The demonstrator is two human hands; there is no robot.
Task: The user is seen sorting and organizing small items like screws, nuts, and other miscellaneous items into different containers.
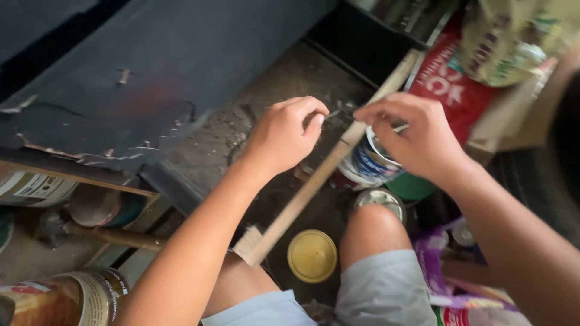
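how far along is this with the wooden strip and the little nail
Early, by the look of it. Done: the wooden strip is propped slanting over the cluttered floor, its near end by the knees. In hand: the left hand pinches a small thin metal piece, apparently a nail, at the strip, while the right hand grips the strip's upper part. Left: that piece is not yet driven in, and the hammer lies untouched under the shelf.

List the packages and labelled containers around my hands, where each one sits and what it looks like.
Red bag: upper right, behind the right hand, flat, white markings.
Greenish printed bag: top right corner, crumpled.
Blue-and-white tin: under the right hand, round, open.
Purple packet: lower right by the knee, crinkled.
Brown-labelled can: bottom left, lying on its side.
White-labelled can: left edge, under the dark board.
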